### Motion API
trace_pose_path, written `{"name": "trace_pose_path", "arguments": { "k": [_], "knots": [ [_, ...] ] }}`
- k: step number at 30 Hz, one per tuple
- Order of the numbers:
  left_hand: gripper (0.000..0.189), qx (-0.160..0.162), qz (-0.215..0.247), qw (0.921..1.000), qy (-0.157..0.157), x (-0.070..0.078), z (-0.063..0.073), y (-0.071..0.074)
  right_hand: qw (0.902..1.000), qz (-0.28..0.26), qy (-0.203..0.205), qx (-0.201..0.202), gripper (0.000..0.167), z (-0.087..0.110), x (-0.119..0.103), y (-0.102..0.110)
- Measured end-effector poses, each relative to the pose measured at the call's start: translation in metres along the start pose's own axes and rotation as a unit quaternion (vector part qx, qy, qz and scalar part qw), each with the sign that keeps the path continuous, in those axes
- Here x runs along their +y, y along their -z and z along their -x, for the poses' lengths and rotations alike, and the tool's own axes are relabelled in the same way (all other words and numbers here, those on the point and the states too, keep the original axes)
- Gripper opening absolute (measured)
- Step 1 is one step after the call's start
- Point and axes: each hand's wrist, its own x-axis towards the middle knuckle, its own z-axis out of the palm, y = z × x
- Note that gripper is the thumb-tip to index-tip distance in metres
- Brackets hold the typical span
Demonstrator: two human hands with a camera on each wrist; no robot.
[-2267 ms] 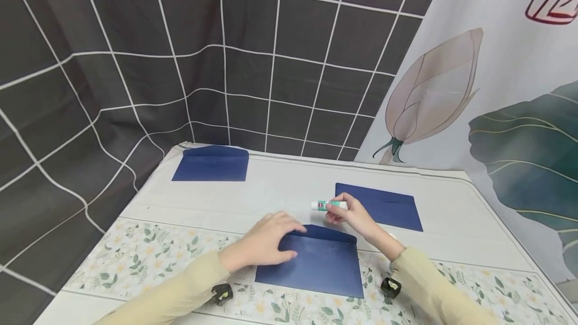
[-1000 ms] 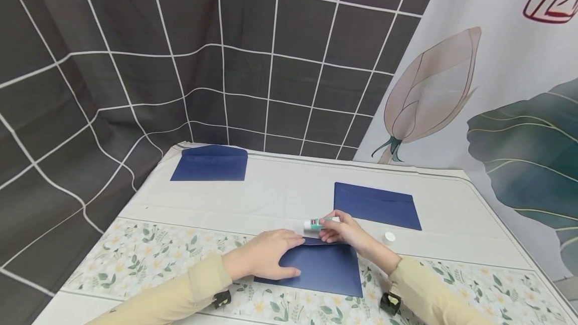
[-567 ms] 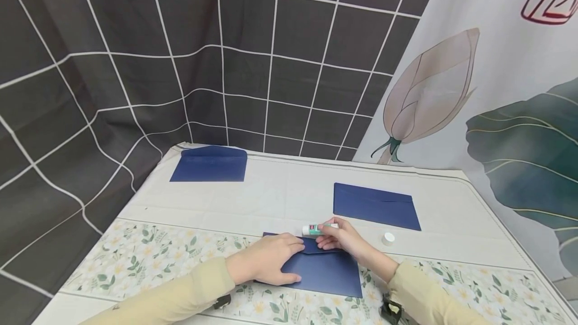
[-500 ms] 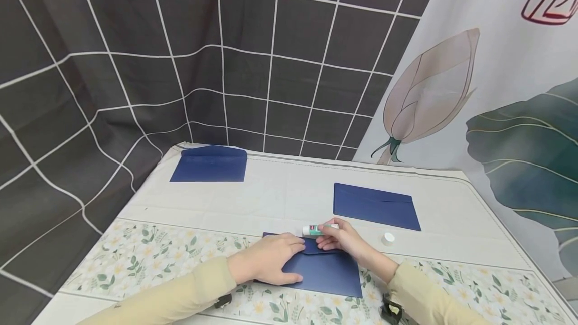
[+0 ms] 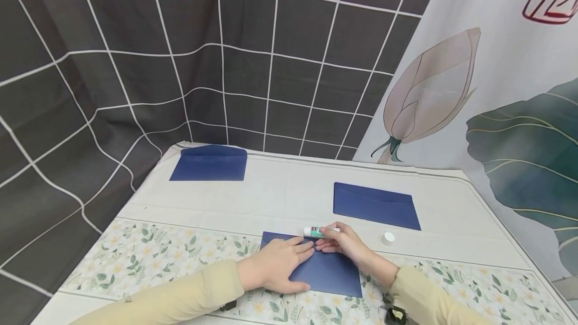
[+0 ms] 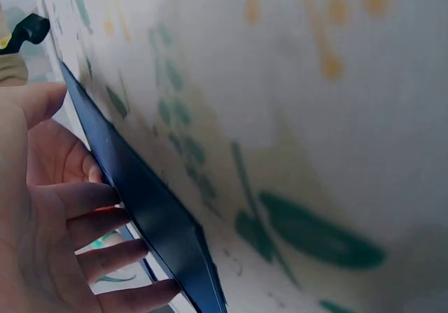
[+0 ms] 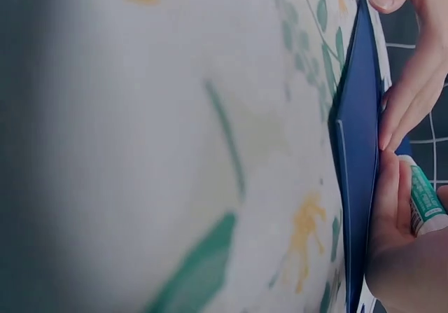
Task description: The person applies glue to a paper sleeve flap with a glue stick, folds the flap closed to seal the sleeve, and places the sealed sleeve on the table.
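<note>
A dark blue envelope (image 5: 331, 274) lies on the table in front of me, its flap folded down toward me. Across its left part rests my left hand (image 5: 281, 266), fingers extended, their tips on the flap near the middle. My right hand (image 5: 349, 249) holds a white and green glue stick (image 5: 311, 232) between thumb and fingers, just above the envelope's far edge. Its lower fingers touch the flap. In the right wrist view the glue stick (image 7: 425, 195) sits in the palm, while those fingers lie against the envelope (image 7: 358, 141). Both hands hide parts of the flap.
A round white cap (image 5: 388, 238) lies right of my right hand. One blue envelope (image 5: 208, 164) with its flap up is at the back left; another blue envelope (image 5: 377, 205), its flap down, lies beyond my right hand. A dark grid curtain (image 5: 289, 64) hangs behind the table.
The envelope's flap has gone from standing up to folded down. My left hand has slid right and toward me over it. The right hand came down toward the envelope, still holding the glue stick.
</note>
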Motion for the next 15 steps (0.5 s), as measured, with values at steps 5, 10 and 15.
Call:
{"name": "trace_pose_path", "arguments": {
  "k": [5,10,15],
  "knots": [
    [0.077,-0.007,-0.01,0.9999,0.005,0.003,0.002,-0.002,0.9999,0.005,0.009,0.002,0.035,0.003,0.0,-0.002],
    [0.08,-0.02,-0.015,0.9996,0.015,0.008,0.003,-0.002,0.9996,0.024,0.013,0.003,0.035,0.004,0.001,-0.005],
    [0.082,-0.036,0.002,0.9987,0.036,0.012,0.004,-0.001,0.9991,0.039,0.015,-0.009,0.038,0.004,-0.002,-0.003]
  ]
}}
